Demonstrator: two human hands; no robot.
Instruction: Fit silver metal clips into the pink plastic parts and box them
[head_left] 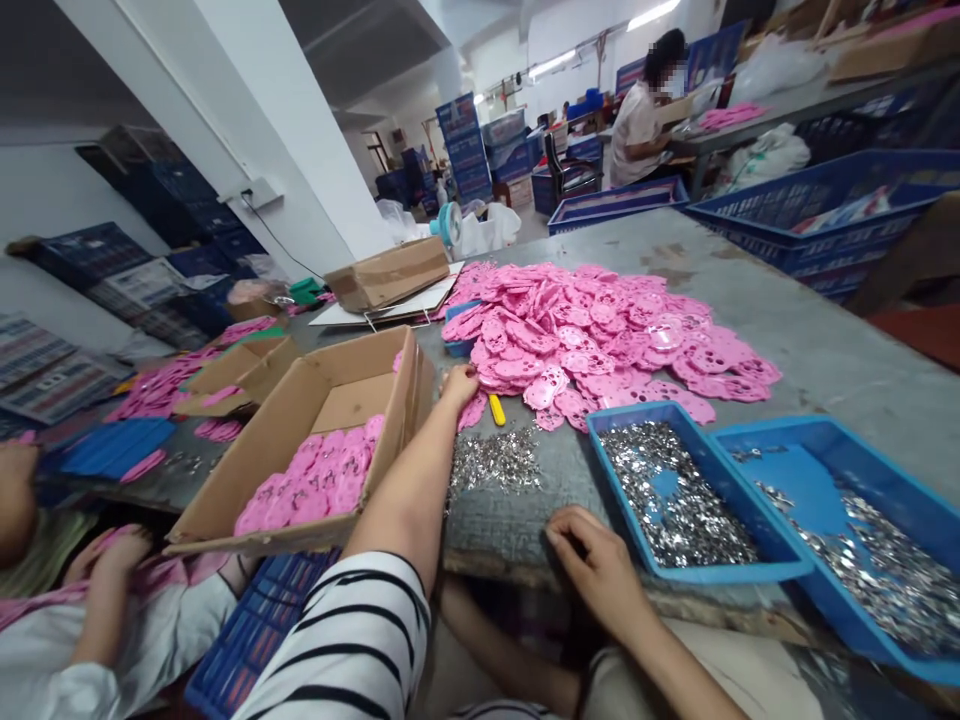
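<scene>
My left hand [457, 386] reaches forward to the left edge of a heap of flat pink plastic pieces [592, 335] with small holes. Its fingers are curled in against the heap, and what they hold, if anything, is hidden. My right hand [591, 562] rests at the table's front edge, fingers loosely curled, with nothing visible in them. Between the hands lies a loose spread of small shiny metal parts [495, 460]. A yellow-handled tool [496, 409] lies just beyond them. Right of my right hand, a blue tray [757, 573] holds more metal parts.
Another blue tray [892, 480] of metal parts stands farther right. At left, a cardboard box [341, 385] contains pink pieces. A closed carton [390, 272] sits behind it. A co-worker's hand [120, 555] shows at lower left; another person [637, 130] sits at a far table.
</scene>
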